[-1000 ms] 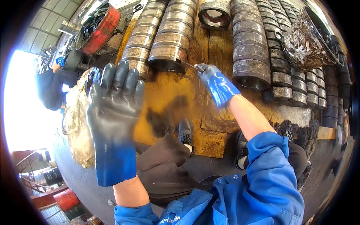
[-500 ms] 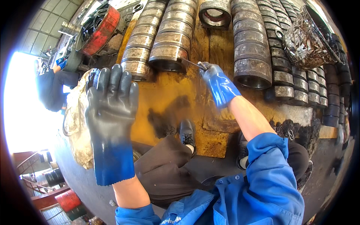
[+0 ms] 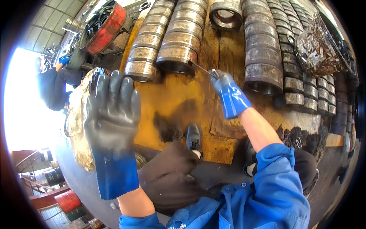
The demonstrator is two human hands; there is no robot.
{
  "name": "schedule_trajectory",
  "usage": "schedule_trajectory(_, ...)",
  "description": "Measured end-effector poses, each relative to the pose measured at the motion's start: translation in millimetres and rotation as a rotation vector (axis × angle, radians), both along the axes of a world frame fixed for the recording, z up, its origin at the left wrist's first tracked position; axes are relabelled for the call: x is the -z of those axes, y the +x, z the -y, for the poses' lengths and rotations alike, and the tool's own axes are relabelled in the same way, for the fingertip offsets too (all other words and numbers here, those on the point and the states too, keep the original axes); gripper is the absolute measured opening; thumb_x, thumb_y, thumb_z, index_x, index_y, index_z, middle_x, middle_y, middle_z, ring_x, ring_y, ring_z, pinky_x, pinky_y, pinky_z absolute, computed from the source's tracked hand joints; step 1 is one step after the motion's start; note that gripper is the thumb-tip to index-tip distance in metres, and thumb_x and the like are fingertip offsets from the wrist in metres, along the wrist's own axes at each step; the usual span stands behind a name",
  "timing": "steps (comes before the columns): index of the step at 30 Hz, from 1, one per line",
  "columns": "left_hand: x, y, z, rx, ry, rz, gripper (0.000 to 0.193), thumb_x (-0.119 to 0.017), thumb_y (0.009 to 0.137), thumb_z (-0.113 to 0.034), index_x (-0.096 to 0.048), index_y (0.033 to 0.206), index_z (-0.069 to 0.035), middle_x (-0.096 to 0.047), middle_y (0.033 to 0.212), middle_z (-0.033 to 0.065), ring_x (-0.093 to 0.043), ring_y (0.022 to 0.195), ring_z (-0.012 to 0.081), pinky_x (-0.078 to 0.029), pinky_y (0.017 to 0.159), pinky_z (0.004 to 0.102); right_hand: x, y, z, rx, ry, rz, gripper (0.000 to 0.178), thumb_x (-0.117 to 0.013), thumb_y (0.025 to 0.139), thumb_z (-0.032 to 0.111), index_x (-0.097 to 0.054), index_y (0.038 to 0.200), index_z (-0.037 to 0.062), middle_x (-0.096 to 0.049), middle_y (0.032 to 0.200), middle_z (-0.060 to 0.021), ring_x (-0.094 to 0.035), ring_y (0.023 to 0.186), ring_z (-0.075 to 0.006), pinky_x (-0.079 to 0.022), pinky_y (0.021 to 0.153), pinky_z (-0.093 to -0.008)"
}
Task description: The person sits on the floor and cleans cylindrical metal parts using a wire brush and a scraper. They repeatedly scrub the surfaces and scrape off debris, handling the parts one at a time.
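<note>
My left hand (image 3: 113, 110), in a black-and-blue rubber glove, is held up flat with its fingers stretched out. Nothing is in it. Gloved likewise, my right hand (image 3: 224, 84) is closed around a thin metal rod (image 3: 201, 69). The rod points up and left, its far tip at the rim of the front ring in a row of thick metal rings (image 3: 178, 55); whether it touches cannot be made out. Another row of rings (image 3: 143, 61) lies just left of that one. A single ring (image 3: 225, 16) stands farther back, beyond my right hand.
A dark row of rings (image 3: 263, 57) lies right of my right hand, with stacked rings beyond. A dirty bucket (image 3: 318, 51) stands at the right. A red drum (image 3: 106, 32) and a person (image 3: 57, 86) are at the far left. An oil-stained yellow plate (image 3: 171, 93) lies by my shoes.
The view has shifted a little, so the rings appear farther right and lower. My right hand still grips the rod near the ring's rim; my left hand stays stretched out.
</note>
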State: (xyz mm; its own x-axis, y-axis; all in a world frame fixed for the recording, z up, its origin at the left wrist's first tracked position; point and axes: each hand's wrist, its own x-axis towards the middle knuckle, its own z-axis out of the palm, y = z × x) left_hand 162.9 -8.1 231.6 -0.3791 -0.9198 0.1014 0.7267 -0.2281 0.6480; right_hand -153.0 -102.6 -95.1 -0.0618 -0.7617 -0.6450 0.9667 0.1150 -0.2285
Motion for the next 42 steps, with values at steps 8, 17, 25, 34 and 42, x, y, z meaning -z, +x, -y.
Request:
schedule_trajectory(8,-16,-8,-10,-0.106,0.177,-0.021,0.057,-0.068,0.095,-0.029,-0.052,0.147,-0.010,-0.053,0.147,0.0102,-0.047,0.142,0.0282,-0.040,0.119,0.0509,-70,18,-25,-0.747,-0.099,-1.642,0.028,-0.057,0.100,0.006,-0.069,0.126,0.0082,-0.071,0.104,-0.0160,-0.068,0.091,-0.0226,-0.054,0.079,-0.0361)
schedule_trajectory(17,-5,-1,-1,-0.024,0.136,-0.040,0.054,-0.066,0.096,-0.031,-0.050,0.141,-0.007,-0.052,0.119,0.0052,-0.049,0.128,0.0214,-0.038,0.119,0.0436,-57,18,-16,-0.732,-0.047,-1.689,0.032,-0.058,0.101,0.011,-0.070,0.130,0.0137,-0.071,0.097,-0.0154,-0.066,0.075,-0.0221,-0.052,0.069,-0.0359)
schedule_trajectory(25,-15,0,-7,-0.072,0.178,-0.049,0.046,-0.062,0.102,-0.033,-0.055,0.139,-0.007,-0.059,0.130,0.0114,-0.050,0.138,0.0296,-0.037,0.120,0.0493,-82,17,-15,-0.871,-0.146,-1.730,0.037,-0.058,0.097,0.009,-0.069,0.132,0.0167,-0.073,0.105,-0.0147,-0.069,0.091,-0.0225,-0.053,0.082,-0.0351)
schedule_trajectory(34,-44,-38,-19,-0.336,0.311,0.040,0.027,-0.068,0.100,-0.031,-0.055,0.108,-0.009,-0.047,0.100,0.0049,-0.047,0.098,0.0209,-0.046,0.091,0.0401,-156,39,-12,-1.053,-0.091,-1.958,0.039,-0.055,0.095,0.015,-0.070,0.130,0.0229,-0.072,0.122,-0.0129,-0.068,0.116,-0.0321,-0.054,0.099,-0.0396)
schedule_trajectory(42,-27,-15,0,0.037,0.027,-0.089,0.031,-0.068,0.100,-0.033,-0.046,0.088,-0.014,-0.038,0.088,0.0011,-0.041,0.089,0.0181,-0.044,0.091,0.0373,-160,37,-6,-1.025,-0.082,-1.974,0.035,-0.059,0.094,0.021,-0.072,0.126,0.0238,-0.073,0.118,-0.0138,-0.069,0.112,-0.0334,-0.054,0.097,-0.0411)
